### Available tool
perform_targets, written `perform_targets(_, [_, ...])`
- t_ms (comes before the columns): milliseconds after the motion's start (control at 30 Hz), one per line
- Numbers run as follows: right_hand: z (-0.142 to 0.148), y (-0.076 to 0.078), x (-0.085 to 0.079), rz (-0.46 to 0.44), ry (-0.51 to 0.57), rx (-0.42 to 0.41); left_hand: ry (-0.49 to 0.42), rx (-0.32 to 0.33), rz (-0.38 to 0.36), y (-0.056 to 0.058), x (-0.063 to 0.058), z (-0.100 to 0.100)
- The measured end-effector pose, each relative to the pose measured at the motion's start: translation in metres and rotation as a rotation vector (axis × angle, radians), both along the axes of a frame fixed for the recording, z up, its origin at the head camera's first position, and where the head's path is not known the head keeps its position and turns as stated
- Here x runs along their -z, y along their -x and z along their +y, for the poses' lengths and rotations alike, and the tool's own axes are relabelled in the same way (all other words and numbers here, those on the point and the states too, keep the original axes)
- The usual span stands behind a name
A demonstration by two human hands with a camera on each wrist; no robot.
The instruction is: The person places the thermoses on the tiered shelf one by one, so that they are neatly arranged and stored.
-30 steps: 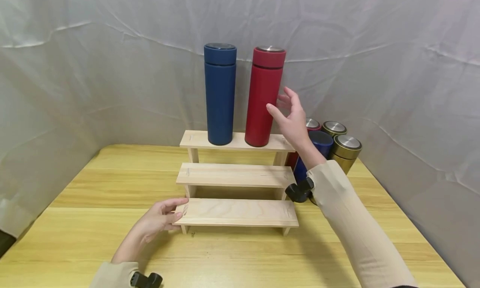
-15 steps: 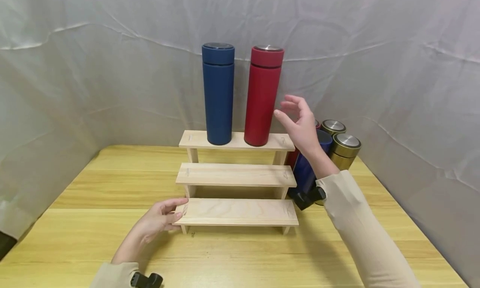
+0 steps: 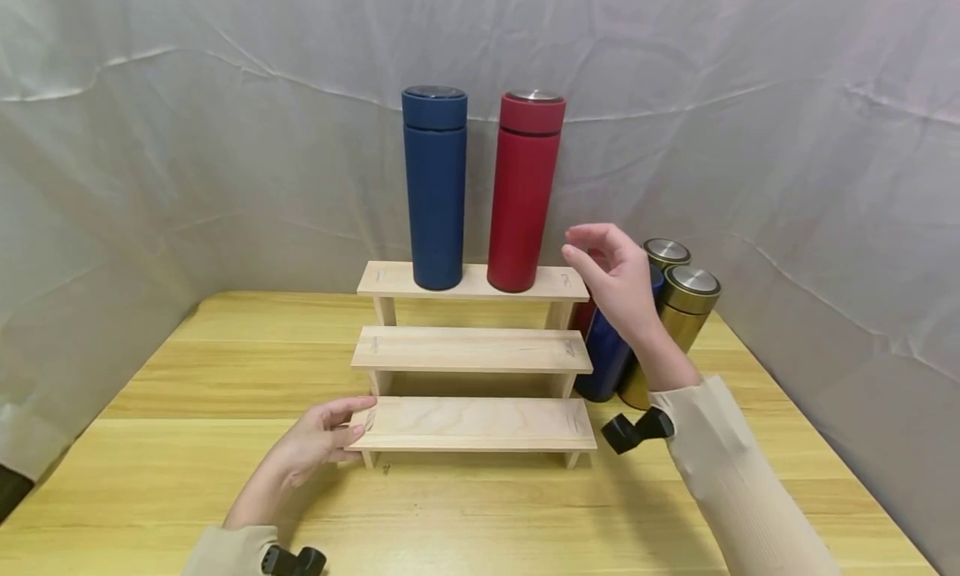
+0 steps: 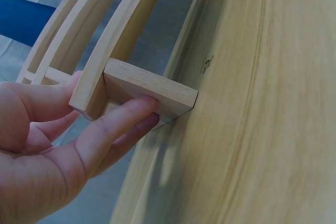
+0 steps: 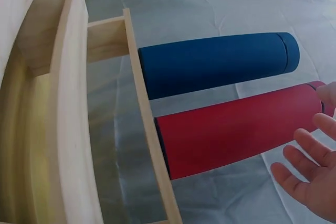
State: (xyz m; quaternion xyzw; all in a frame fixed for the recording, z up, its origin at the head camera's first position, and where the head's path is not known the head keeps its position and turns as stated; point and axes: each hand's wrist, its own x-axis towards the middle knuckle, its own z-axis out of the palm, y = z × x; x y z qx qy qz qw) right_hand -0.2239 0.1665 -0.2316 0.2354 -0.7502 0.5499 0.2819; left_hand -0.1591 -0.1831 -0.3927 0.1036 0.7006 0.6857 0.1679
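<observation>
A three-tier wooden display stand [image 3: 472,351] stands on the table. On its top step a blue thermos flask [image 3: 435,192] and a red thermos flask [image 3: 525,197] stand upright, a gap between them. My left hand [image 3: 318,434] grips the left end of the lowest step. In the left wrist view, the fingers [image 4: 113,132] reach beneath the board against the stand's side leg. My right hand [image 3: 618,280] hangs in the air to the right of the red flask, holding nothing, thumb and fingers apart and loosely bent.
Behind and below my right hand, more flasks crowd the table beside the stand: a dark blue one [image 3: 606,355], two gold ones [image 3: 686,309] and a red one partly hidden. Pale cloth [image 3: 225,142] hangs round the back and sides of the wood-grain table [image 3: 187,376].
My right hand has come away from the red flask, moving right and down. Both flasks stay on the top step. My left hand keeps its hold on the stand.
</observation>
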Motion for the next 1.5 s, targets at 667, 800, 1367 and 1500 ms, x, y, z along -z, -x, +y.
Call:
perform_targets(667, [0.027,-0.03,0.023,0.057,0.166,-0.067,0.009,-0.007,0.0,-0.001,0.0,0.001])
perform_targets(800, [0.033,-0.035,0.029,0.088,0.17,-0.092,0.011,-0.01,-0.002,0.0,0.0,0.001])
perform_targets(1367, [0.064,-0.046,0.053,0.167,0.237,-0.063,0.005,0.005,-0.002,0.0,0.0,0.0])
perform_targets(1500, [0.074,-0.044,0.058,0.191,0.279,-0.054,0.003,0.003,-0.005,0.0,0.0,0.0])
